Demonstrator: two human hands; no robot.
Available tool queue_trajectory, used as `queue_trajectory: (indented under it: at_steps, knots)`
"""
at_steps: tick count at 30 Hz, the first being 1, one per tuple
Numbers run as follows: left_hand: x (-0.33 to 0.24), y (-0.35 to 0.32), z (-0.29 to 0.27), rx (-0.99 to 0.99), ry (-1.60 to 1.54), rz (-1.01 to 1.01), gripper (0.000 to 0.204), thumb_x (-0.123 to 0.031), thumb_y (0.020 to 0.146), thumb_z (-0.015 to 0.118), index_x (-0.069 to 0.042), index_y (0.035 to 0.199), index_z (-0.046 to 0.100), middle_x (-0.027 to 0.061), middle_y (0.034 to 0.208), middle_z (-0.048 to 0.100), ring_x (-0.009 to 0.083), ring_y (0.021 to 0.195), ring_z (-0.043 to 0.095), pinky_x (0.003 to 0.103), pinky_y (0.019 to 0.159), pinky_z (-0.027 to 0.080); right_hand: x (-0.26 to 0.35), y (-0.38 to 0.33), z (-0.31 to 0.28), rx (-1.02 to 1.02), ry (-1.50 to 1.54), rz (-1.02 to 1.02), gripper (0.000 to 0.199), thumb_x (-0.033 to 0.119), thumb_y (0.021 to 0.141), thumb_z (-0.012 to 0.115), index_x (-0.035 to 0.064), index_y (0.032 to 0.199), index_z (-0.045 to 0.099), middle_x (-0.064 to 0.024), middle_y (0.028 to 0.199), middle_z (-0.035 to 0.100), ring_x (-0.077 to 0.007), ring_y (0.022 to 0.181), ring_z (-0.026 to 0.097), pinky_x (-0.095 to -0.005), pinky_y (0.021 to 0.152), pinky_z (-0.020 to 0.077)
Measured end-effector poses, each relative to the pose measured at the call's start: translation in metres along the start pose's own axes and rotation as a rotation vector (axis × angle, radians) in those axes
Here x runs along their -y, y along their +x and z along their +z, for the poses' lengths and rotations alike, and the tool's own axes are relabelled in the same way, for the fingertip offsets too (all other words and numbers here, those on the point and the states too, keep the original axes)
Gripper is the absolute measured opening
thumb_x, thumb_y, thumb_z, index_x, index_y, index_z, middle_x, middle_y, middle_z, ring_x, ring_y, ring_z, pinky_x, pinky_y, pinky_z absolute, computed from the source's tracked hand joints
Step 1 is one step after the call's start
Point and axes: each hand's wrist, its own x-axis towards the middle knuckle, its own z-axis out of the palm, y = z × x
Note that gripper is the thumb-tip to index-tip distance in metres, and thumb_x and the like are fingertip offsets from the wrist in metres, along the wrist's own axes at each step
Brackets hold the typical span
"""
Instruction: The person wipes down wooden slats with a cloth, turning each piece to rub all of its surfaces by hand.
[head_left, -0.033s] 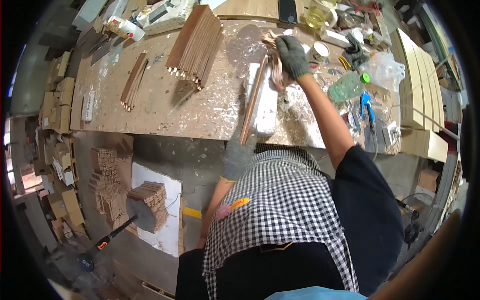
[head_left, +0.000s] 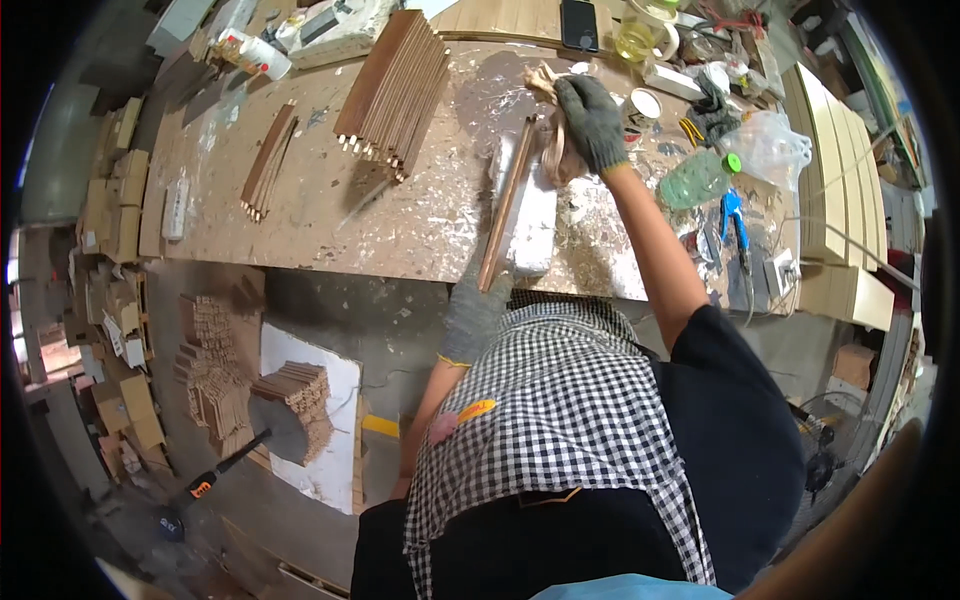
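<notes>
My left hand [head_left: 472,315], in a grey work glove, grips the near end of a narrow brown wooden strip [head_left: 508,205] at the table's front edge. The strip points away from me, slightly raised at an angle along a white block [head_left: 530,225]. My right hand [head_left: 592,120], in a dark grey glove, is closed on a crumpled tan rag [head_left: 556,150] just right of the strip's far end. Part of the rag is hidden under the fingers. Whether it touches the strip I cannot tell.
A stack of brown strips [head_left: 395,95] stands left of the block, with a few more strips [head_left: 268,165] further left. On the right are an open can [head_left: 642,105], a green bottle [head_left: 695,180], a blue-handled tool [head_left: 735,218] and a plastic bag [head_left: 770,140]. A phone [head_left: 579,25] lies at the back.
My right hand and the rag have shifted slightly to the right and toward me. My left hand and the strip stay almost in place.
</notes>
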Motion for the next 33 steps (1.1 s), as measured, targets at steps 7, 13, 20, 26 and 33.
queue_trajectory:
  at_steps: [7, 13, 20, 26, 33]
  knots:
    - [0.058, 0.016, 0.008, -0.338, 1.075, 1.036, 0.046, -0.021, 0.093, 0.065, -0.001, 0.133, 0.056, 0.0211, 0.110, 0.067, 0.0319, 0.096, 0.068, 0.044, 0.081, 0.055, 0.022, -0.147, 0.063, 0.632, 0.357, -0.508, 0.021, 0.020, 0.091, 0.067, 0.0218, 0.112, 0.071, -0.0025, 0.113, 0.068, -0.0218, 0.113, 0.061, -0.0358, 0.110, 0.0438]
    - [-0.019, -0.011, -0.003, 0.070, 0.265, -0.015, 0.045, -0.027, 0.091, 0.071, 0.002, 0.124, 0.062, 0.0217, 0.101, 0.067, 0.0329, 0.090, 0.066, 0.042, 0.082, 0.055, -0.012, -0.008, 0.042, 0.250, -0.368, -0.815, 0.018, 0.032, 0.089, 0.067, 0.0145, 0.093, 0.068, -0.0064, 0.088, 0.067, -0.0230, 0.087, 0.066, -0.0415, 0.092, 0.0540]
    - [-0.028, -0.018, -0.014, 0.258, -0.891, -0.509, 0.031, -0.015, 0.094, 0.068, 0.004, 0.119, 0.062, 0.0108, 0.091, 0.066, 0.0124, 0.072, 0.059, 0.023, 0.063, 0.049, -0.045, 0.045, -0.001, -0.109, -0.561, -0.663, 0.039, 0.014, 0.099, 0.051, 0.0042, 0.137, 0.057, -0.0187, 0.121, 0.068, -0.0331, 0.102, 0.069, -0.0405, 0.092, 0.0554]
    - [0.013, 0.001, -0.010, 0.358, -1.219, -0.661, 0.026, -0.007, 0.095, 0.065, 0.004, 0.117, 0.057, 0.0082, 0.086, 0.062, 0.0129, 0.068, 0.056, 0.020, 0.055, 0.045, 0.059, -0.141, 0.000, 0.648, -0.364, -0.869, 0.037, 0.030, 0.096, 0.064, 0.0207, 0.132, 0.064, -0.0088, 0.135, 0.063, -0.0291, 0.129, 0.057, -0.0510, 0.114, 0.0390]
    - [0.014, -0.006, -0.001, 0.238, -1.135, -0.672, 0.040, -0.003, 0.093, 0.062, 0.016, 0.127, 0.052, 0.0175, 0.099, 0.067, 0.0146, 0.069, 0.061, 0.021, 0.055, 0.051, -0.009, -0.048, 0.013, 0.420, -0.636, -0.350, 0.052, 0.052, 0.099, 0.050, 0.0312, 0.147, 0.051, -0.0016, 0.153, 0.051, -0.0298, 0.144, 0.043, -0.0523, 0.124, 0.0226]
